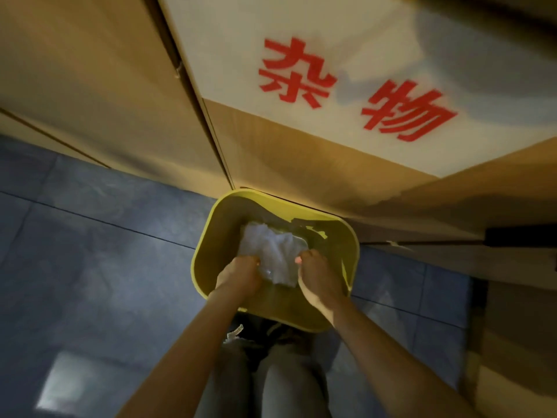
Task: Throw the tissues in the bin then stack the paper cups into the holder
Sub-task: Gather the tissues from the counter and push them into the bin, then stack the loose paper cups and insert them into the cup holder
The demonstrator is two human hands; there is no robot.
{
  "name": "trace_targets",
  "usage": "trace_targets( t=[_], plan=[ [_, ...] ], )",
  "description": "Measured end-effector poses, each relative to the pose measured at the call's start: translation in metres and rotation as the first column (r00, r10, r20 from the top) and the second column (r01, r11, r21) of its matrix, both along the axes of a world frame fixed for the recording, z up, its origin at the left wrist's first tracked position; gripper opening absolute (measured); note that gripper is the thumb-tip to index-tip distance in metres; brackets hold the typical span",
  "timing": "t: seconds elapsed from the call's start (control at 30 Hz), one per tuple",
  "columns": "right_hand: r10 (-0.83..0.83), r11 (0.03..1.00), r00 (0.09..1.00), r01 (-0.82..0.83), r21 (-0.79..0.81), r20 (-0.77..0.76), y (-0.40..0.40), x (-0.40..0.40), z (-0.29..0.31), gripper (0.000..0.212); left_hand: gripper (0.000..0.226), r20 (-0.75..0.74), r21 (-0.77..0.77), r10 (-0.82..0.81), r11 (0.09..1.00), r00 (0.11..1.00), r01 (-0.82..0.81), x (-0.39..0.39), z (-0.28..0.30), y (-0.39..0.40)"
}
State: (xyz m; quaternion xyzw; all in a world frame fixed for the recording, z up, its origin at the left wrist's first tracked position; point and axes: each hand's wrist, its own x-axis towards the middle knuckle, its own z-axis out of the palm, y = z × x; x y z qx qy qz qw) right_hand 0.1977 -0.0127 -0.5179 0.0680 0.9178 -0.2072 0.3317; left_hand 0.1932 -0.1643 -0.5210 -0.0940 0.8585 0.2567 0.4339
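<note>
A yellow bin (211, 236) stands on the floor right below me, against a wooden cabinet. Both my hands reach down into its mouth. A crumpled white wad of tissues (272, 251) sits between them, inside the bin's rim. My left hand (239, 274) grips the wad's left edge and my right hand (319, 277) grips its right edge. Whether the wad rests on the bin's contents or hangs in my hands I cannot tell. No paper cups or cup holder are in view.
A wooden cabinet (105, 86) with a white sign bearing red characters (355, 92) rises behind the bin. Blue-grey floor tiles (90, 251) spread to the left. My legs in grey trousers (271, 381) are at the bottom. A dark handle (521, 236) juts out at right.
</note>
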Motion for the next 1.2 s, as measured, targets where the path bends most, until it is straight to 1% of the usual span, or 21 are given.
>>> trace_targets(
  t=[0.1, 0.17, 0.27, 0.37, 0.43, 0.57, 0.7, 0.83, 0.97, 1.07, 1.13, 1.2],
  plan=[
    [-0.032, 0.999, 0.996, 0.029, -0.044, -0.084, 0.001, -0.003, 0.039, 0.027, 0.026, -0.014, -0.023, -0.005, 1.000, 1.000, 0.005, -0.004, 0.041, -0.002],
    [-0.021, 0.997, 0.996, 0.015, -0.071, -0.086, 0.003, -0.007, 0.078, 0.027, 0.026, -0.048, -0.023, 0.001, 1.000, 0.999, -0.002, -0.009, 0.074, -0.002],
    [0.013, 0.998, 0.998, -0.017, -0.061, -0.065, 0.006, -0.019, 0.145, 0.029, 0.028, -0.080, 0.058, 0.021, 0.998, 0.997, -0.016, -0.021, 0.136, 0.001],
    [0.023, 0.997, 0.998, -0.027, -0.072, -0.067, 0.006, -0.030, 0.220, 0.028, 0.028, -0.169, 0.122, -0.037, 0.991, 0.985, 0.059, -0.036, 0.211, 0.007],
    [0.019, 0.995, 0.992, -0.031, -0.094, -0.122, 0.006, -0.035, 0.273, 0.028, 0.028, -0.242, 0.147, -0.075, 0.983, 0.967, 0.113, -0.045, 0.259, 0.010],
    [-0.059, 0.990, 0.965, 0.023, -0.142, -0.255, 0.014, -0.045, 0.366, 0.021, 0.024, -0.355, 0.185, -0.103, 0.966, 0.929, 0.178, -0.068, 0.348, 0.018],
    [-0.162, 0.977, 0.902, 0.091, -0.192, -0.400, 0.028, -0.062, 0.439, 0.019, 0.020, -0.495, 0.216, -0.103, 0.947, 0.863, 0.237, -0.094, 0.427, 0.032],
    [-0.276, 0.957, 0.807, 0.177, -0.232, -0.521, 0.043, -0.086, 0.495, 0.016, 0.022, -0.580, 0.223, -0.102, 0.935, 0.808, 0.278, -0.124, 0.485, 0.052],
    [-0.354, 0.933, 0.692, 0.214, -0.290, -0.629, 0.062, -0.106, 0.538, 0.017, 0.019, -0.671, 0.231, -0.065, 0.928, 0.739, 0.291, -0.148, 0.528, 0.073],
    [-0.374, 0.927, 0.633, 0.230, -0.297, -0.678, 0.081, -0.124, 0.555, 0.016, 0.020, -0.764, 0.192, -0.050, 0.934, 0.643, 0.301, -0.168, 0.546, 0.091],
    [-0.393, 0.919, 0.598, 0.242, -0.311, -0.699, 0.095, -0.138, 0.555, 0.015, 0.022, -0.826, 0.142, -0.048, 0.946, 0.561, 0.290, -0.181, 0.548, 0.102],
    [-0.411, 0.912, 0.573, 0.255, -0.322, -0.710, 0.109, -0.152, 0.549, 0.014, 0.025, -0.858, 0.118, -0.034, 0.958, 0.512, 0.263, -0.194, 0.543, 0.115]
  ],
)
